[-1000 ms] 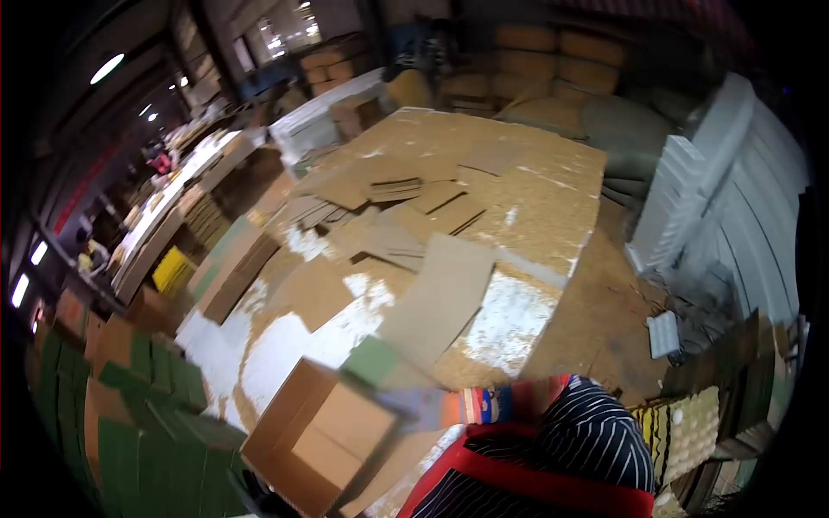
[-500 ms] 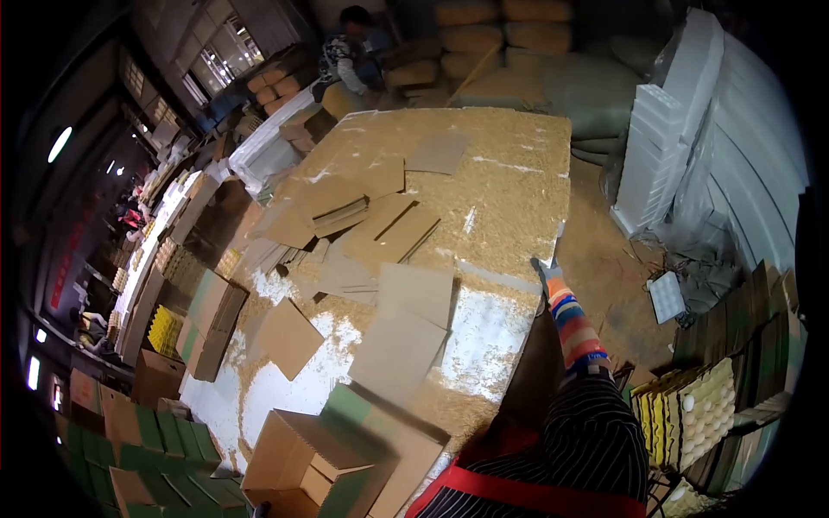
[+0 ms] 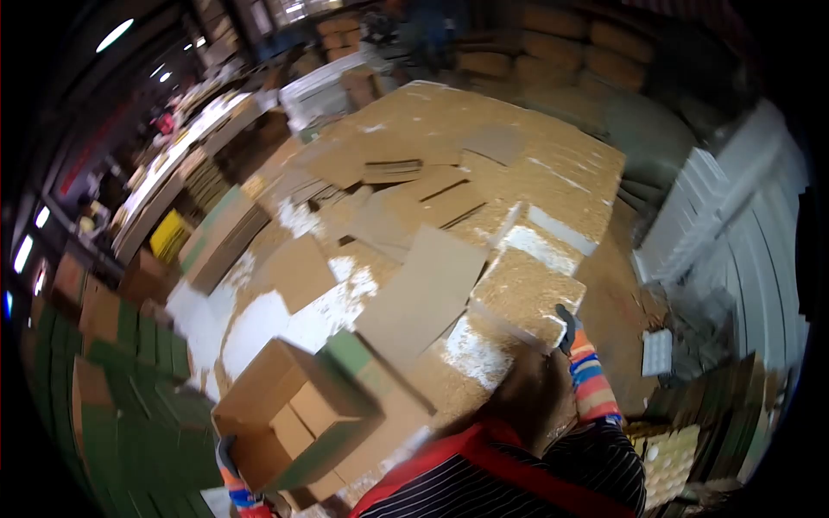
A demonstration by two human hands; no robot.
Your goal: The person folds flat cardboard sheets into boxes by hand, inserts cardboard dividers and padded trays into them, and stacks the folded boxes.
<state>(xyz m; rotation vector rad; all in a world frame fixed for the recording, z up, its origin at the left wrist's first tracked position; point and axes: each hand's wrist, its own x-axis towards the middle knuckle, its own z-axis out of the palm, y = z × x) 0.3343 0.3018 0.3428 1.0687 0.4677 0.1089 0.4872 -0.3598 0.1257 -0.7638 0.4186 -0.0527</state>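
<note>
My right hand, in a dark glove with a striped sleeve, grips the near right edge of a square slab covered in loose yellowish husks. Pale strips show along the slab's near and far sides. At lower left, my left hand, gloved too, is at the outer left wall of an open cardboard box; most of its fingers are hidden. The box is tilted, with inner flaps showing. Beside it lies a green-and-brown cardboard piece. Flat cardboard sheets lie on the husk-strewn table.
Stacked green-and-brown cartons stand at left. White foam pieces rise at right. An egg tray holding eggs sits at lower right near folded cardboard. Full sacks line the back, near a blurred person.
My right hand has come nearer, and the husk-covered slab now shows apart from the strip behind it. My left hand has come into view at the box. The whole view has shifted.
</note>
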